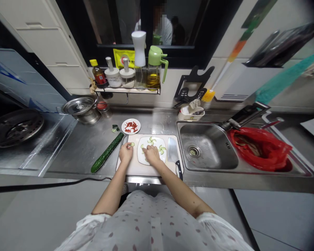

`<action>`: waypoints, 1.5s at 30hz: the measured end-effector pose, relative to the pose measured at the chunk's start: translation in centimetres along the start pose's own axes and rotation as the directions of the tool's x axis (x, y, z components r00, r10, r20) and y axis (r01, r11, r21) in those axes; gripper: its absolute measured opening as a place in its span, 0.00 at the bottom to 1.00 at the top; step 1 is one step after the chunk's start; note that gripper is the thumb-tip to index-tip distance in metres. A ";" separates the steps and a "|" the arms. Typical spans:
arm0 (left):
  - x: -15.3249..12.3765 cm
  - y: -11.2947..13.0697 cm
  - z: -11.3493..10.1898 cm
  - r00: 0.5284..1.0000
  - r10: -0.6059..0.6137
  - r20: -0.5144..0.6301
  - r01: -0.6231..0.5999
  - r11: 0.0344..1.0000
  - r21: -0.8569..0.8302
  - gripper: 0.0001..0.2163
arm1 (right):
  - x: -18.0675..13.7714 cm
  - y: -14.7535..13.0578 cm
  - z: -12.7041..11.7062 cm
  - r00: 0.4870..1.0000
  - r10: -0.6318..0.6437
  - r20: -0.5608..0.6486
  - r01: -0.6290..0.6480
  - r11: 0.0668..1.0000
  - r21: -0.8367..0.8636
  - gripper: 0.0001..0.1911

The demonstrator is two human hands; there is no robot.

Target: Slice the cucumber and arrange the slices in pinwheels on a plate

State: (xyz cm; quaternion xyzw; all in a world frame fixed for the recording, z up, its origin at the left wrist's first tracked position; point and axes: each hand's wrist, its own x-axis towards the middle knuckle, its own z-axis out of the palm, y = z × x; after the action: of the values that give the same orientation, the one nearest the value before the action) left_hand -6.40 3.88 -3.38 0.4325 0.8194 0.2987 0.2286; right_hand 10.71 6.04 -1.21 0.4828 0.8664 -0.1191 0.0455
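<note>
My left hand [126, 152] rests on the pale cutting board [131, 167], fingers curled around a cucumber slice [132, 144] at its tips. My right hand [151, 154] lies over the white plate [159, 141], fingers pinched on a slice I can barely make out. Several thin cucumber slices [152, 140] sit around the plate's rim. A whole cucumber [107, 152] lies diagonally on the steel counter just left of the board. A cleaver [173, 151] lies on the board's right edge, handle toward me.
A small plate of chopped red chilli [131, 126] and cucumber ends [115, 128] sit behind the board. The sink [206, 150] is to the right, with a red plastic bag [261, 148] beside it. A lidded steel pot [81, 108] and the stove [14, 127] are left; a condiment rack [128, 78] hangs behind.
</note>
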 end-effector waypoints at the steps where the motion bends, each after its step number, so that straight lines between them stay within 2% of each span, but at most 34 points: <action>1: 0.1 0.0 -0.1 1.000 -0.013 0.002 0.013 1.000 0.010 0.14 | 0.1 0.0 0.0 1.000 0.000 0.002 0.000 1.000 -0.002 0.16; 8: 0.4 0.4 -0.4 0.996 -0.091 0.019 0.086 0.983 0.165 0.15 | 0.2 -0.1 -0.1 1.000 0.008 0.000 -0.008 1.000 0.001 0.15; 17: 0.9 0.8 0.2 0.999 -0.019 0.029 0.010 0.957 0.288 0.17 | 0.3 -0.3 -0.2 1.000 0.019 -0.022 -0.019 1.000 0.003 0.16; 25: 1.4 0.7 0.6 0.999 0.036 -0.009 -0.032 0.967 0.253 0.13 | 0.9 -0.1 -0.4 1.000 0.020 -0.022 -0.019 0.999 0.027 0.18; 29: 1.6 0.1 1.0 0.998 0.052 -0.023 -0.050 0.994 0.094 0.11 | 1.0 -0.2 -0.4 0.999 0.032 -0.031 -0.030 0.999 0.041 0.17; 32: 1.9 -0.5 1.4 1.000 0.019 -0.005 -0.020 0.990 -0.140 0.10 | 1.0 -0.1 -0.5 0.998 0.043 -0.055 -0.039 0.997 0.071 0.17; 34: 2.1 -0.7 1.4 0.999 0.000 0.046 0.016 0.938 -0.346 0.11 | 1.0 0.0 -0.5 0.994 0.058 -0.089 -0.047 0.991 0.126 0.17; 37: 2.1 -0.3 0.9 0.991 0.021 0.130 0.062 0.798 -0.599 0.13 | 1.2 0.2 -0.8 0.973 0.119 -0.196 -0.060 0.957 0.285 0.18; 39: 1.7 0.3 0.2 0.985 0.073 0.155 0.051 0.737 -0.674 0.15 | 1.5 0.3 -1.1 0.947 0.175 -0.269 -0.040 0.896 0.442 0.18; 41: 1.2 1.2 -0.5 0.975 0.138 0.175 0.023 0.718 -0.696 0.18 | 1.8 0.2 -1.6 0.924 0.212 -0.317 0.020 0.802 0.597 0.16; 45: 0.2 2.8 -1.9 0.948 0.258 0.184 -0.055 0.704 -0.708 0.20 | 1.9 0.0 -2.7 0.920 0.167 -0.356 0.188 0.608 0.771 0.11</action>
State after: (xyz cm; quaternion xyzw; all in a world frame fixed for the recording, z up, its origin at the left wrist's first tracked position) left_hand -6.10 4.70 -0.11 0.4201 0.5681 0.5407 0.4565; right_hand 9.75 8.29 1.06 0.4608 0.7166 -0.3911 -0.3482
